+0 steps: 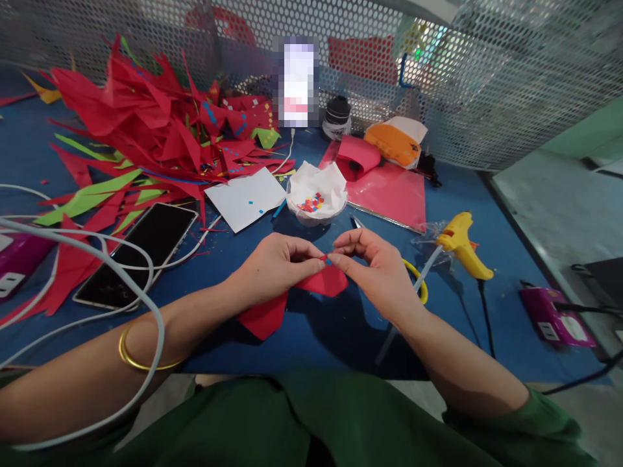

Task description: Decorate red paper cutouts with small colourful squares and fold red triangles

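Note:
My left hand (280,263) is closed on a piece of red felt-like material (324,283), its thumb and forefinger pinching the upper edge. Opposite it, my right hand (374,263) has its thumb and fingertips pressed together at the same edge. A tiny blue square (328,262) shows on the red material between the two thumbs. Another red flap (265,318) hangs below my left wrist; whether it is the same piece I cannot tell. Just beyond my hands stands a bowl (315,219) lined with white tissue, with small coloured squares (311,204) inside.
Red and green scraps (146,110) heap up at the left, near a dark phone (141,253) and white cables. A white sheet (246,194) carries small blue squares. At the right lie a yellow glue gun (460,243), a yellow handle (422,288) and a purple box (555,318).

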The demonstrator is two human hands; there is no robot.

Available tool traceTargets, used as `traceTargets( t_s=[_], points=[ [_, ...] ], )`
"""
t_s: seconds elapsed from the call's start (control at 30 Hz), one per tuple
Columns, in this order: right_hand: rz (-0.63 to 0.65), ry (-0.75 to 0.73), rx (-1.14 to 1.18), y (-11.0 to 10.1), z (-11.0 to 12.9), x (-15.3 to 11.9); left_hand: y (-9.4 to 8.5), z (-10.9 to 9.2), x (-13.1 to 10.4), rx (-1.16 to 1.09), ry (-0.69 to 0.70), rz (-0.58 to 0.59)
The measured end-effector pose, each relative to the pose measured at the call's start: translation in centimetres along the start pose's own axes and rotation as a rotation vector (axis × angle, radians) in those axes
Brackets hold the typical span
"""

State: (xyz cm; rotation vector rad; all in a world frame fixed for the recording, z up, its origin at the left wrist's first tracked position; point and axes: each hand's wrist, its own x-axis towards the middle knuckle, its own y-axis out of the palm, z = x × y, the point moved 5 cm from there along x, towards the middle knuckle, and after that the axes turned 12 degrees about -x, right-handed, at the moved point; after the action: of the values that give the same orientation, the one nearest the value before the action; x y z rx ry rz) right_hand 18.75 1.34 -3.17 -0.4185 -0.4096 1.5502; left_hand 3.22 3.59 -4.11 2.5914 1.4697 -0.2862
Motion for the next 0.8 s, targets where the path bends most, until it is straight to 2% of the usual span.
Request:
traceTargets(
  t_s=[0.2, 0.33, 0.4, 0.5, 0.53, 0.57, 0.6, 0.7, 0.8],
  points=[
    [-0.019, -0.010, 0.008, 0.1, -0.2, 0.1, -0.2, 0.3, 0.0, 0.026, -0.003, 0.003],
    [0.033, -0.040, -0.003, 0.0, -0.1, 0.3, -0.3, 0.0, 0.1, 0.009, 0.010, -0.001],
    [0.122, -0.033, -0.005, -0.1, 0.0, 0.4, -0.5, -0.2, 0.1, -0.028, 0.006, -0.018],
    [0.355, -0.010, -0.035, -0.5, 0.1, 0.5, -0.8, -0.6, 0.1, -0.082, 0.005, -0.066],
    [0.379, -0.015, -0.058, -1.0, 0.2, 0.6, -0.9, -0.7, 0.1, -0.094, 0.004, -0.083],
    [0.338, -0.026, -0.081, -1.9, 0.2, 0.8, -1.0, -0.7, 0.1, -0.107, -0.003, -0.100],
    [0.235, -0.044, -0.105, -3.0, 0.3, 1.0, -1.1, -0.7, 0.1, -0.122, -0.014, -0.113],
    [-0.166, -0.114, -0.167, -6.9, 0.4, 1.4, -1.1, -0.3, 0.1, -0.174, -0.064, -0.125],
    [-0.330, -0.122, -0.290, -9.3, -0.3, 1.0, -1.0, 0.0, 0.1, -0.214, -0.094, -0.114]
  ],
)
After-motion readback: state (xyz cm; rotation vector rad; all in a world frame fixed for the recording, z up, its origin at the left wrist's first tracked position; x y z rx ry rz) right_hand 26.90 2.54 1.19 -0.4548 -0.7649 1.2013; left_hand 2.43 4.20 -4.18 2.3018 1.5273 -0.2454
